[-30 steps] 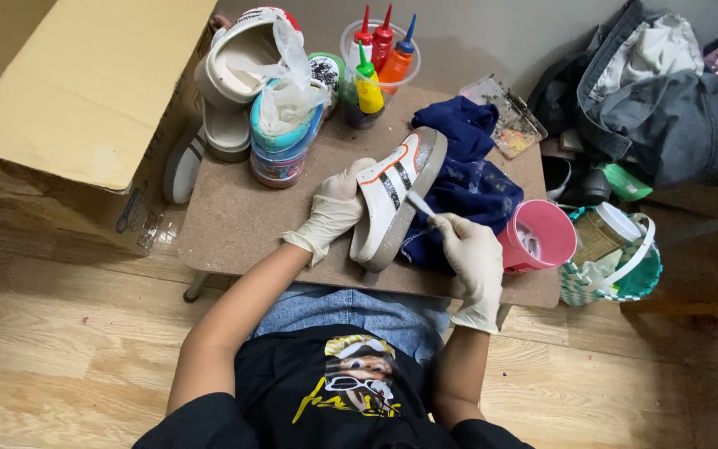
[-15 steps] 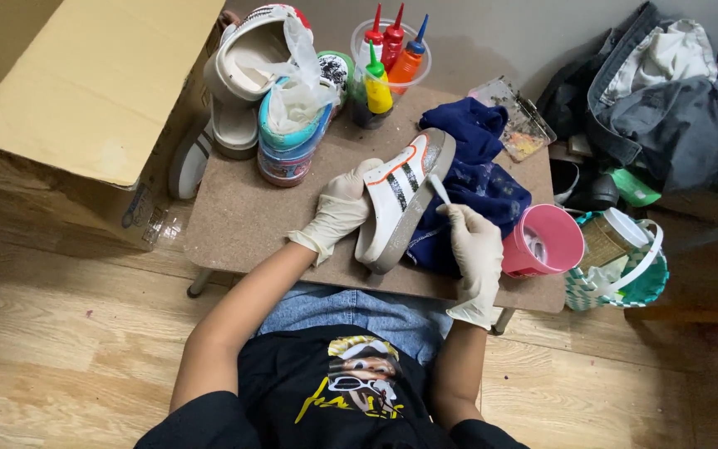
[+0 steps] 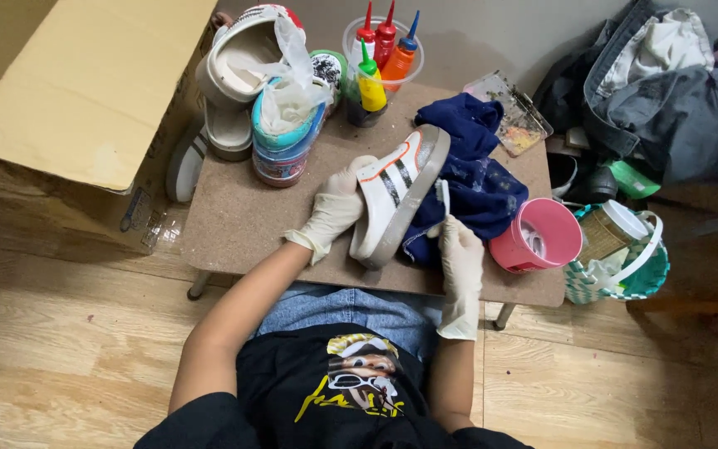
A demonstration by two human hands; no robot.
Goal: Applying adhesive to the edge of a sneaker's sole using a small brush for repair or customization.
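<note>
From the head view, the gloved left hand (image 3: 336, 206) gripped a white sneaker (image 3: 396, 193) tipped on its side on the counter (image 3: 234, 224). The gloved right hand (image 3: 461, 254) was closed around a small brush (image 3: 443, 199) touching the sole, beside a blue cloth (image 3: 475, 179) and pink cup (image 3: 539, 235).

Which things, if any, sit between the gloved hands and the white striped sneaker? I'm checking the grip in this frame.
Nothing visible does. The left hand rests directly on the white striped sneaker, and the right hand holds a small brush by its sole edge. The blue cloth lies beside and beneath the sneaker, not between.
</note>
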